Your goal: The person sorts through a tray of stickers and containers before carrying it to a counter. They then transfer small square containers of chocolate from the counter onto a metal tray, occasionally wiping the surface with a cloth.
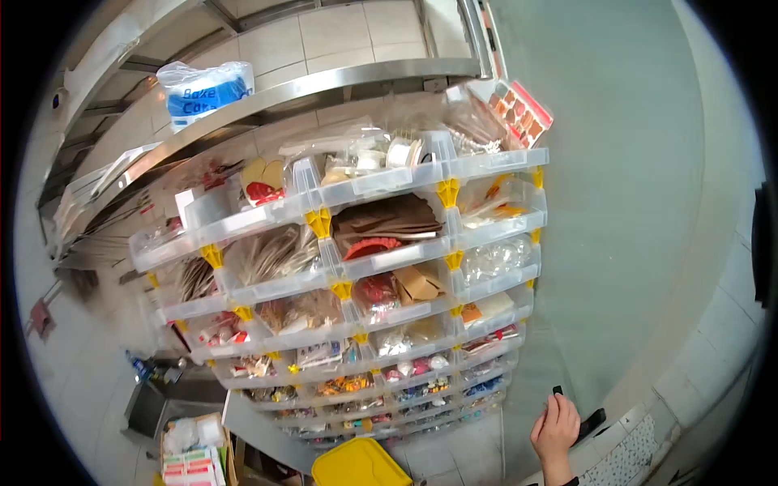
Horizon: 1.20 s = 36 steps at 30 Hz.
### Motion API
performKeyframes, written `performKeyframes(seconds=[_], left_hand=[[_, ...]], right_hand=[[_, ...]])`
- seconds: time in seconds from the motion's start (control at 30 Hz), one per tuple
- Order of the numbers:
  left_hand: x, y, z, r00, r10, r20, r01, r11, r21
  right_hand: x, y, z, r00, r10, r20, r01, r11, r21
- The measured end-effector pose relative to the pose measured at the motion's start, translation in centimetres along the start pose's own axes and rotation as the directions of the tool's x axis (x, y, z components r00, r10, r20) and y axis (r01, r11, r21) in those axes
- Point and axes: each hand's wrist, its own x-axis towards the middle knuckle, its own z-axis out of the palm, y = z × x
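Note:
One hand (556, 427) shows at the lower right, in front of the greenish-grey panel (616, 243). By its position it looks like my right hand. Its fingers are bent round a black handle (592, 424) at the panel's lower part, with dark ends showing above and to the right of the hand. My left hand is out of the picture. To the left of the panel stands a tall stack of clear plastic bins (373, 259) with yellow connectors, filled with bagged goods, brown paper and small coloured items.
A metal shelf (324, 83) holds a blue and white bag (207, 93) at the upper left. At the bottom are a yellow lid (361, 464), a box of packets (193, 462) and a metal sink (150, 409). Tiled wall lies right of the panel.

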Motion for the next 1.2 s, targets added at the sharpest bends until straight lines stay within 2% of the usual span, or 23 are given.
performKeyframes(seconds=[0.03, 0.1, 0.17, 0.2, 0.23, 0.27, 0.3, 0.33, 0.47, 0.53, 0.67, 0.77, 0.9, 1.07, 1.2], left_hand=[[-0.5, -1.2, 0.6, 1.000, 0.010, -0.015, -0.011, 0.998, -0.061], [-1.5, -3.8, 1.0, 0.995, 0.094, 0.017, -0.089, 0.976, -0.200], [-2.0, -5.6, 0.5, 0.979, 0.180, 0.095, -0.124, 0.899, -0.421], [-2.9, -5.3, 1.8, 0.990, 0.092, 0.110, -0.062, 0.965, -0.256], [-3.3, -4.4, 3.2, 0.980, -0.159, -0.122, 0.104, 0.924, -0.369], [-5.0, -1.7, 5.1, 0.960, -0.231, -0.156, 0.143, 0.888, -0.438], [-5.9, 0.4, 7.0, 0.944, -0.246, -0.220, 0.127, 0.887, -0.445], [-4.9, 0.3, 7.1, 0.945, -0.255, -0.203, 0.148, 0.890, -0.432], [-7.0, 2.6, 10.3, 0.969, -0.173, -0.177, 0.100, 0.927, -0.362], [-8.0, 2.6, 10.7, 0.976, -0.148, -0.157, 0.089, 0.938, -0.336], [-9.2, 0.4, 9.8, 0.963, -0.225, -0.148, 0.164, 0.926, -0.340], [-10.3, -0.7, 8.7, 0.892, -0.403, -0.206, 0.327, 0.888, -0.322], [-9.9, -1.6, 7.4, 0.863, -0.450, -0.231, 0.404, 0.888, -0.219], [-9.4, 1.7, 9.2, 0.926, -0.330, -0.182, 0.324, 0.944, -0.063], [-8.3, 3.3, 9.9, 0.953, -0.264, -0.148, 0.266, 0.964, -0.006]], right_hand=[[0.2, 0.5, -0.5, 1.000, 0.009, 0.005, -0.009, 1.000, -0.009], [0.1, 2.0, -0.7, 0.984, 0.138, 0.110, -0.146, 0.987, 0.065], [-0.1, 2.3, -1.0, 0.984, 0.115, 0.136, -0.114, 0.993, -0.011], [0.0, 2.5, -1.3, 0.984, 0.104, 0.142, -0.105, 0.995, 0.000], [0.2, 3.0, -1.2, 0.987, 0.092, 0.128, -0.094, 0.995, 0.014], [0.1, 3.4, -1.4, 0.978, 0.125, 0.169, -0.124, 0.992, -0.013], [0.2, 3.9, -1.3, 0.985, 0.089, 0.150, -0.092, 0.996, 0.012], [0.1, 4.4, -1.2, 0.991, 0.044, 0.124, -0.050, 0.998, 0.044], [0.3, 6.7, -1.8, 0.967, 0.060, 0.247, -0.077, 0.995, 0.060], [0.8, 8.2, -2.1, 0.979, 0.016, 0.205, -0.032, 0.997, 0.076], [0.9, 10.9, -2.2, 0.977, -0.005, 0.213, -0.006, 0.999, 0.053], [0.7, 12.2, -2.1, 0.973, 0.011, 0.230, -0.015, 1.000, 0.018], [0.7, 13.6, -1.8, 0.973, 0.010, 0.229, -0.005, 1.000, -0.022], [0.7, 14.0, -1.9, 0.974, 0.022, 0.225, -0.011, 0.999, -0.048], [0.6, 14.1, -1.7, 0.980, 0.004, 0.197, 0.006, 0.999, -0.046]])
